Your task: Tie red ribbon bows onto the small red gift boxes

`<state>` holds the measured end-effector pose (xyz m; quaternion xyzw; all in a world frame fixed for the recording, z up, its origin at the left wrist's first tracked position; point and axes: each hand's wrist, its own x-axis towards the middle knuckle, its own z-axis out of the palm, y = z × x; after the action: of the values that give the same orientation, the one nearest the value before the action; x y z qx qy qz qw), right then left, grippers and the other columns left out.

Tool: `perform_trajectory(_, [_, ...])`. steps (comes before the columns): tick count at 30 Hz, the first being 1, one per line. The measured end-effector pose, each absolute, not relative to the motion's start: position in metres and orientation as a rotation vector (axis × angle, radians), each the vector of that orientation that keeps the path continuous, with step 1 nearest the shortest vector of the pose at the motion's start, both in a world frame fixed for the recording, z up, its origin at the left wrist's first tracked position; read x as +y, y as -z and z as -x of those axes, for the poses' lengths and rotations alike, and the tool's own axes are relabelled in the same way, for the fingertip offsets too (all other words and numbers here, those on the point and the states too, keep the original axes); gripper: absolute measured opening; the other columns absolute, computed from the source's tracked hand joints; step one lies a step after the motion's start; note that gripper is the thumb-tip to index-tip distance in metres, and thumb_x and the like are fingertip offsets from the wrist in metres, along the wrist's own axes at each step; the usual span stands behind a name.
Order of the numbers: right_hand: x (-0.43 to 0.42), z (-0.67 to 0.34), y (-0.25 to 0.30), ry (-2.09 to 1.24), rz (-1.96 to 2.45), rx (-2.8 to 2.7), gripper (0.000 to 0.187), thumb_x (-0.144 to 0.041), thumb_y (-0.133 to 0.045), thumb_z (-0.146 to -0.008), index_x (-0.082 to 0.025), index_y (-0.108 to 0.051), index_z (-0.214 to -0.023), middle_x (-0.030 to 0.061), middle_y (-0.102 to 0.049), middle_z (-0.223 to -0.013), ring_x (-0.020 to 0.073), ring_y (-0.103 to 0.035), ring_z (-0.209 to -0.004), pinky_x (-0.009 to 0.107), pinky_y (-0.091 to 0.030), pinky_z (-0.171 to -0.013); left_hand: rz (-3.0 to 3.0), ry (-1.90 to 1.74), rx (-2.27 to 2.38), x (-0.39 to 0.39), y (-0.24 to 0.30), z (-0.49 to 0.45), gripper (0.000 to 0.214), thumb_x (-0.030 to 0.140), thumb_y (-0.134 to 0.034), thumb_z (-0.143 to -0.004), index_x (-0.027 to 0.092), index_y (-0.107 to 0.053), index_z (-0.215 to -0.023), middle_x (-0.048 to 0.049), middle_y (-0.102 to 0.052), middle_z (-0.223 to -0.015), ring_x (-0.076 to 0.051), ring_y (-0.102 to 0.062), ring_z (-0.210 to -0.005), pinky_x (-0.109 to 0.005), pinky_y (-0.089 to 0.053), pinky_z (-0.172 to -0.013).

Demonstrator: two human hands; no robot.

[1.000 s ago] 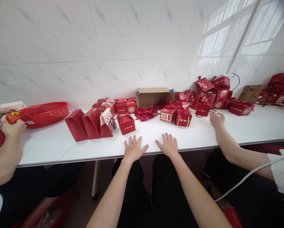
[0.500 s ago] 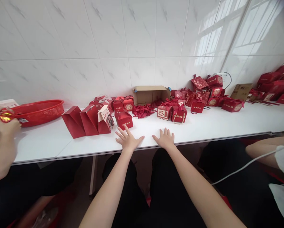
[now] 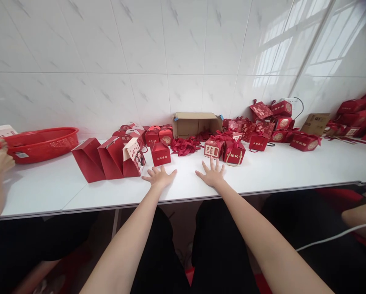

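Observation:
Both of my hands rest on the white table (image 3: 183,179) with nothing in them. My left hand (image 3: 160,177) is spread, just in front of a small red gift box (image 3: 161,154). My right hand (image 3: 212,173) also lies with fingers apart, close to a gift box with a cream front and gold lettering (image 3: 213,149). Beside that stands a red gift box with a rope handle (image 3: 233,153). Left of my hands, several taller red bags (image 3: 111,159) stand in a row. Behind, between my hands, lies a heap of red ribbons (image 3: 185,147).
An open cardboard box (image 3: 198,119) stands against the tiled wall. At left is a red plastic basin (image 3: 45,145), near a co-worker's hand (image 3: 1,161) with something red and gold. More gift boxes (image 3: 280,122) are piled at right. Another person's arm (image 3: 360,216) shows at far right.
My left hand has shifted left and my right hand slightly forward, both still spread on the table. The co-worker's hand at left has moved toward the frame's edge. The view has shifted a little.

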<state>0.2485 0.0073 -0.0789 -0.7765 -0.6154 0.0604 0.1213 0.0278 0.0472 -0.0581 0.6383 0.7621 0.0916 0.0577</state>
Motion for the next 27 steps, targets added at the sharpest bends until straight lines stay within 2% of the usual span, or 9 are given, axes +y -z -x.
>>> perform_trajectory(3, [0.013,-0.248,0.082,-0.079,2.305,-1.582,0.078,-0.072,-0.018,-0.084,-0.028,-0.017,-0.148,0.0072,0.007,-0.157,0.0361,0.01,-0.141,0.06,0.009,-0.107,-1.932,-0.311,2.343,0.056,0.057,-0.027,0.078,0.069,-0.022,-0.079,0.021,-0.039,-0.138,-0.0218,-0.028,-0.148,-0.046,-0.017,-0.137,-0.072,-0.007,-0.1])
perform_trajectory(5, [0.013,-0.246,0.082,-0.01,2.34,-1.426,0.077,-0.064,-0.014,-0.088,-0.019,-0.009,-0.15,0.0145,0.011,-0.156,0.0403,0.01,-0.14,0.063,0.006,-0.105,-1.939,-0.321,2.35,0.057,0.057,-0.027,0.079,0.067,-0.021,-0.08,0.02,-0.031,-0.143,-0.0213,-0.024,-0.15,-0.045,-0.014,-0.138,-0.072,-0.01,-0.1])
perform_trajectory(7, [0.01,-0.243,0.079,0.08,2.323,-1.38,0.075,-0.059,-0.018,-0.09,-0.015,-0.005,-0.15,0.0169,0.014,-0.155,0.0423,0.012,-0.139,0.064,0.005,-0.104,-1.956,-0.327,2.341,0.057,0.057,-0.028,0.079,0.066,-0.022,-0.081,0.02,-0.026,-0.145,-0.0205,-0.024,-0.151,-0.045,-0.014,-0.138,-0.072,-0.01,-0.1])
perform_trajectory(9, [0.008,-0.24,0.074,0.244,2.209,-1.455,0.069,-0.052,-0.029,-0.091,-0.018,-0.014,-0.149,0.0147,0.01,-0.156,0.0394,0.012,-0.14,0.061,0.004,-0.107,-1.97,-0.333,2.326,0.055,0.056,-0.028,0.077,0.065,-0.023,-0.081,0.021,-0.03,-0.144,-0.0207,-0.029,-0.148,-0.045,-0.017,-0.136,-0.074,-0.009,-0.099])
perform_trajectory(12, [0.01,-0.236,0.068,0.472,1.962,-1.676,0.054,-0.035,-0.039,-0.09,-0.022,-0.035,-0.142,0.0112,-0.003,-0.157,0.0306,0.007,-0.143,0.052,0.003,-0.111,-1.979,-0.358,2.315,0.053,0.056,-0.028,0.074,0.063,-0.023,-0.081,0.019,-0.039,-0.138,-0.0222,-0.032,-0.146,-0.045,-0.019,-0.135,-0.074,-0.008,-0.099])
perform_trajectory(15, [0.015,-0.236,0.067,0.507,1.91,-1.721,0.054,-0.023,-0.045,-0.083,-0.021,-0.043,-0.137,0.0114,-0.009,-0.156,0.0288,0.001,-0.143,0.049,0.003,-0.112,-1.98,-0.385,2.315,0.053,0.056,-0.027,0.072,0.062,-0.025,-0.081,0.018,-0.043,-0.136,-0.0228,-0.032,-0.145,-0.044,-0.019,-0.135,-0.072,-0.008,-0.1])
perform_trajectory(21, [0.024,-0.238,0.067,0.498,1.958,-1.699,0.068,-0.022,-0.05,-0.075,-0.021,-0.035,-0.141,0.0114,-0.006,-0.156,0.0303,0.002,-0.143,0.05,0.005,-0.111,-1.978,-0.371,2.331,0.056,0.059,-0.026,0.071,0.062,-0.024,-0.081,0.019,-0.044,-0.134,-0.0219,-0.031,-0.146,-0.044,-0.019,-0.135,-0.072,-0.009,-0.1])
perform_trajectory(27, [0.027,-0.238,0.066,0.484,2.01,-1.72,0.079,-0.02,-0.052,-0.073,-0.024,-0.024,-0.147,0.0091,-0.001,-0.157,0.0297,0.005,-0.143,0.049,0.008,-0.111,-1.977,-0.358,2.333,0.058,0.06,-0.028,0.072,0.061,-0.024,-0.082,0.018,-0.041,-0.137,-0.0223,-0.031,-0.147,-0.046,-0.018,-0.135,-0.075,-0.008,-0.098])
